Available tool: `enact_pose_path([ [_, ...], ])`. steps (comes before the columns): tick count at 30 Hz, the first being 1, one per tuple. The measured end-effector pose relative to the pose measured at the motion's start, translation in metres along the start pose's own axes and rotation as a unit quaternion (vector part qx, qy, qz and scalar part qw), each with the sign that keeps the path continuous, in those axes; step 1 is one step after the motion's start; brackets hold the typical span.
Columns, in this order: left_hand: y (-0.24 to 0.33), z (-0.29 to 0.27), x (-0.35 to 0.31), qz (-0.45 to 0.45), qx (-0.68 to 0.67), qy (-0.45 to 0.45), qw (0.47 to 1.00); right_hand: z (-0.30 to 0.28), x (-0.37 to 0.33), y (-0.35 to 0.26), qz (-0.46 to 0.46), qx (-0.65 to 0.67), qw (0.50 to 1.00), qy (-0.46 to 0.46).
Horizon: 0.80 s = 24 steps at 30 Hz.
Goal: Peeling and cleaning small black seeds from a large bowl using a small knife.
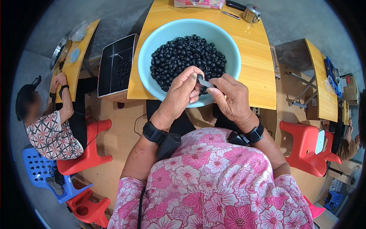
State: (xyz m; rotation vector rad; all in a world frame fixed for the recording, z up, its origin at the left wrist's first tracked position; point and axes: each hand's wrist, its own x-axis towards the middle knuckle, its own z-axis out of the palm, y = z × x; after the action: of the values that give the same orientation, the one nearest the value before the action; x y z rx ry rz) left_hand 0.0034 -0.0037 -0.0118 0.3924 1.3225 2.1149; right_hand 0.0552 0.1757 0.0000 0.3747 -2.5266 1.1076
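Over the near rim of a light-blue basin (pixel 143 61), both my hands meet. My left hand (pixel 177 93) is closed, pinching a small black bead-like piece (pixel 199 76) between thumb and fingers. In my right hand (pixel 233 95) is a small knife (pixel 206 83); its short metal blade points left and reaches the piece. My right fingers wrap its handle, which is hidden. Below, the basin holds a heap of round black bead-like pieces (pixel 187 55), many showing a hole. Whether the blade cuts into the held piece, I cannot tell.
The basin stands on a yellow wooden table (pixel 259 72). A metal cup (pixel 251 13) and a small cutter (pixel 230 15) lie at its far right. Left of it is a black-lined box (pixel 110 72) with more pieces. A co-worker (pixel 53 129) sits left; a red stool (pixel 303 149) stands right.
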Motion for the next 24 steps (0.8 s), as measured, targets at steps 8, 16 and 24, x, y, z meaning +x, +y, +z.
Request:
enact_pose_path([
  [8, 0.002, -0.002, 0.001, -0.011, -0.002, 0.004, 1.000, 0.002, 0.005, 0.000, -0.009, -0.012, 1.000, 0.004],
  [16, 0.003, -0.004, 0.003, -0.019, -0.020, 0.003, 1.000, 0.005, 0.008, 0.000, -0.007, -0.011, 1.000, 0.010],
  [24, 0.004, -0.010, 0.004, -0.027, -0.019, -0.007, 0.999, 0.008, 0.011, -0.002, 0.003, -0.049, 0.999, 0.024],
])
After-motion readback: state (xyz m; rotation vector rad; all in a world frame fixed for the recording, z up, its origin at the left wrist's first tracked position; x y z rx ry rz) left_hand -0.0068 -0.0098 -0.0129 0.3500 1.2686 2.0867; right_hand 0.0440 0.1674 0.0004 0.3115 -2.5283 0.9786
